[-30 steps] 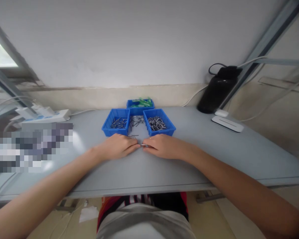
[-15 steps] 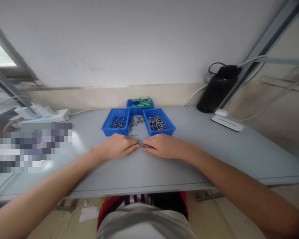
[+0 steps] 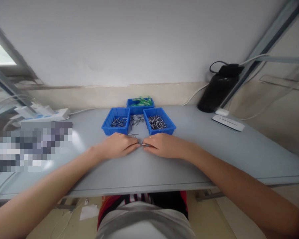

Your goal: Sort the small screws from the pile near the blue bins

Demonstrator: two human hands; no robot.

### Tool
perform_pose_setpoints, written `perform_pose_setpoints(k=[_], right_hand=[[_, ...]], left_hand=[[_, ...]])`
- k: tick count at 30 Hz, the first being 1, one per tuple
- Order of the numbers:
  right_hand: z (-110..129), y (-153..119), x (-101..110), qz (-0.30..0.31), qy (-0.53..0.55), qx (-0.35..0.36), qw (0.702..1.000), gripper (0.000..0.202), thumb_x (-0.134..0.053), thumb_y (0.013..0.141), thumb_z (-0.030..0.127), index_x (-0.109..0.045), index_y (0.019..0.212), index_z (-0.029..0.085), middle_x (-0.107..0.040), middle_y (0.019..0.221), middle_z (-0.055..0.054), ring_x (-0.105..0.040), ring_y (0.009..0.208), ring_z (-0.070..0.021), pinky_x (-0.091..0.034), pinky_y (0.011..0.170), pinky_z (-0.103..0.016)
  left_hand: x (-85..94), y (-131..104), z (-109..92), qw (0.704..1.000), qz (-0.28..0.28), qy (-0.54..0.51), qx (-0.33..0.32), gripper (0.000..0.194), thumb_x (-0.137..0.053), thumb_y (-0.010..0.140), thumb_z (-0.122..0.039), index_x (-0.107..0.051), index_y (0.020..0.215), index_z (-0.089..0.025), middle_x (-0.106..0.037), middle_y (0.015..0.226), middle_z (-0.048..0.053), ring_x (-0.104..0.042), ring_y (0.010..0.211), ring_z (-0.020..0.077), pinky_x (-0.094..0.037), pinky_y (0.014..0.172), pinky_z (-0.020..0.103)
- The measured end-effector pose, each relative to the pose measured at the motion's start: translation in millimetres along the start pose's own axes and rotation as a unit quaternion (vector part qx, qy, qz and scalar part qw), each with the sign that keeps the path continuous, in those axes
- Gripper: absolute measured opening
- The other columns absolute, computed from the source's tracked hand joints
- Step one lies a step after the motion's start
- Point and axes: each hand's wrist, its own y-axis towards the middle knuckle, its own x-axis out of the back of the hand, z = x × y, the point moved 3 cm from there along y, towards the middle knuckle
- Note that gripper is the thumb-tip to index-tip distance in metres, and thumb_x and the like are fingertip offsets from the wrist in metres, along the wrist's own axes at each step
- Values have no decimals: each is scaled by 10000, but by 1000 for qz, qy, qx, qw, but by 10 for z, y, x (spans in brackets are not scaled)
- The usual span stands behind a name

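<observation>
Over the grey tabletop, my left hand (image 3: 118,145) and my right hand (image 3: 163,145) face each other, fingertips almost meeting. A thin metal pin (image 3: 145,144) pokes out from the pinched thumb and fingers of my right hand, pointing at the left. My left hand is closed in a pinch too; whatever lies between its fingertips is too small to make out. Another pin (image 3: 133,134) lies on the table just beyond the left fingers. Past my hands stand a left blue bin (image 3: 104,126) and a right blue bin (image 3: 173,127), both holding many metal pins.
Loose pins (image 3: 137,120) lie between the bins. A rear blue bin (image 3: 141,109) holds green pieces. A black bottle (image 3: 215,91) and a white device (image 3: 228,123) stand at right. A power strip (image 3: 56,116) with cables sits at left. The table's front edge (image 3: 139,192) runs near my body.
Both hands stay in nearly the same place, fingertips still pinched close together. The view shifts very slightly; the bins and pins have not visibly moved.
</observation>
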Motion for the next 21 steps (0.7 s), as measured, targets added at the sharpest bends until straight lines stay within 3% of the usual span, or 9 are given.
perform_pose_setpoints(k=[21], right_hand=[[-48,-24,16,10,9,-23,1000,224,-444,930,271,-632,998,171,-687,984,-83,-624,904,-210,-416,764,-295]], left_hand=[[28,-2,5,1000,20,-15,13,308,-323,981,-369,-561,875,-204,-650,720,4,-603,649,149,-353,565,245]])
